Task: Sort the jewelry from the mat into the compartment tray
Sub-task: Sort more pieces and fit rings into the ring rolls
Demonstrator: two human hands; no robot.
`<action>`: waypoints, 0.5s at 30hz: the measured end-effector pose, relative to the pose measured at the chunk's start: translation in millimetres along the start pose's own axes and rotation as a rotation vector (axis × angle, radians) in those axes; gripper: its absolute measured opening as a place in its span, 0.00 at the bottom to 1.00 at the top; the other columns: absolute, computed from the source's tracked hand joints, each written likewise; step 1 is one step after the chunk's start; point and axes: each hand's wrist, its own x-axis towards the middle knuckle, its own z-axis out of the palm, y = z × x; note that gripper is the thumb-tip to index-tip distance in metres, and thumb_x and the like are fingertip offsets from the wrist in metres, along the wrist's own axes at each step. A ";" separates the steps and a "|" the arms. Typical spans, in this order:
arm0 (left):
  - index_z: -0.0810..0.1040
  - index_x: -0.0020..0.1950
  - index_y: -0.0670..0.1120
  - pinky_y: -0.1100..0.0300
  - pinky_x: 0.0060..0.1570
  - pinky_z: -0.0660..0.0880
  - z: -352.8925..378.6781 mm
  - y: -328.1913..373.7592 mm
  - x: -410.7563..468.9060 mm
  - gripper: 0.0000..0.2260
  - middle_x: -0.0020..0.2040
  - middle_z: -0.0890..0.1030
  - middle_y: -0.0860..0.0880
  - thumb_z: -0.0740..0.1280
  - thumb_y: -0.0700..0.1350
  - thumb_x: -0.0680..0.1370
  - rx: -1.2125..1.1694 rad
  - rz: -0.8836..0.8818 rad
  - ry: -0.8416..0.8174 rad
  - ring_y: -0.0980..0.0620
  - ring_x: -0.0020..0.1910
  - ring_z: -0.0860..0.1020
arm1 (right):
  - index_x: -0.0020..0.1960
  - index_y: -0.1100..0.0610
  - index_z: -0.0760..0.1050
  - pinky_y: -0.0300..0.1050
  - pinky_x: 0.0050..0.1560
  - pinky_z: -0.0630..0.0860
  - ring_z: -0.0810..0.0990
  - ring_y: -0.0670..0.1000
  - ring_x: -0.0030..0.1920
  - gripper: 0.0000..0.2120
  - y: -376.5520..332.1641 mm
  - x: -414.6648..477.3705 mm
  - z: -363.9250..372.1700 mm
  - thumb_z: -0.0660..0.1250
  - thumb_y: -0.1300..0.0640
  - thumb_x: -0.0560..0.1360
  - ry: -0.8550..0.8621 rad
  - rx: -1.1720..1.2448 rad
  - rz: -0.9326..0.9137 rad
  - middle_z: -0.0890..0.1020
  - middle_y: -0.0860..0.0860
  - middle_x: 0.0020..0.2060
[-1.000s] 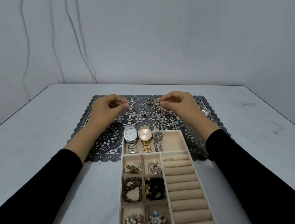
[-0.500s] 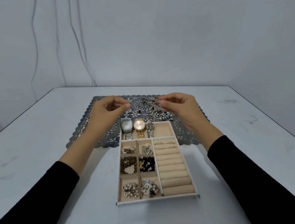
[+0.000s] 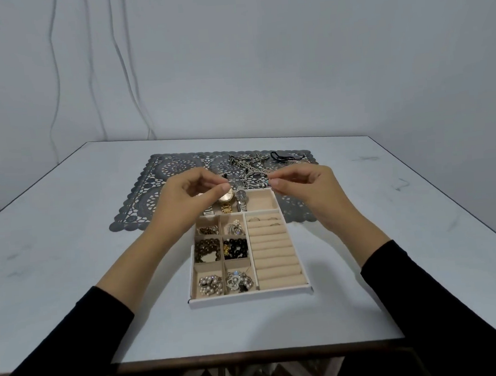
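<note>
A thin chain (image 3: 248, 182) is being pinched at its ends by the left hand (image 3: 188, 200) and right hand (image 3: 305, 190), fingers clamped on it. It is being stretched above the far compartment of the tray (image 3: 249, 297), probably for untangling. More jewelry (image 3: 247, 162) is being left on the mat (image 3: 162, 176).

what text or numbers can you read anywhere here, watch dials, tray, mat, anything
No text can be read.
gold watch dial: marks too small and blurred to read.
small silver watch dial: too blurred as well.
third watch: dial hidden behind the left hand.
chain pinched between left hand and right hand: no tag shows.
compartment tray, mat, table: no print shows.
</note>
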 end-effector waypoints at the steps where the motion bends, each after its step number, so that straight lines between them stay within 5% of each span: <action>1: 0.84 0.48 0.42 0.68 0.36 0.76 0.9 0.0 -2.1 0.05 0.41 0.84 0.47 0.75 0.41 0.73 -0.003 0.004 -0.005 0.57 0.37 0.80 | 0.48 0.58 0.84 0.36 0.36 0.77 0.83 0.46 0.39 0.07 -0.3 -5.1 -1.2 0.74 0.64 0.70 -0.008 -0.013 0.022 0.85 0.52 0.40; 6: 0.84 0.47 0.43 0.62 0.46 0.80 5.1 0.7 -8.4 0.05 0.41 0.85 0.49 0.75 0.41 0.73 -0.006 0.013 -0.022 0.54 0.41 0.82 | 0.47 0.60 0.84 0.37 0.36 0.78 0.81 0.47 0.36 0.06 8.3 -24.2 -7.5 0.73 0.65 0.71 -0.050 -0.128 0.007 0.84 0.53 0.36; 9: 0.84 0.47 0.43 0.62 0.46 0.80 7.3 2.2 -10.1 0.04 0.41 0.85 0.50 0.74 0.41 0.73 -0.003 0.021 -0.035 0.55 0.41 0.82 | 0.47 0.61 0.84 0.38 0.45 0.79 0.84 0.51 0.41 0.06 13.4 -32.6 -11.5 0.73 0.66 0.70 -0.061 -0.206 -0.022 0.85 0.53 0.39; 15: 0.83 0.47 0.42 0.62 0.45 0.79 8.0 2.1 -12.0 0.05 0.40 0.85 0.50 0.74 0.41 0.73 -0.002 0.014 -0.036 0.56 0.40 0.81 | 0.46 0.59 0.85 0.35 0.47 0.77 0.83 0.44 0.42 0.05 19.2 -40.6 -15.4 0.74 0.65 0.70 -0.126 -0.447 -0.151 0.85 0.48 0.39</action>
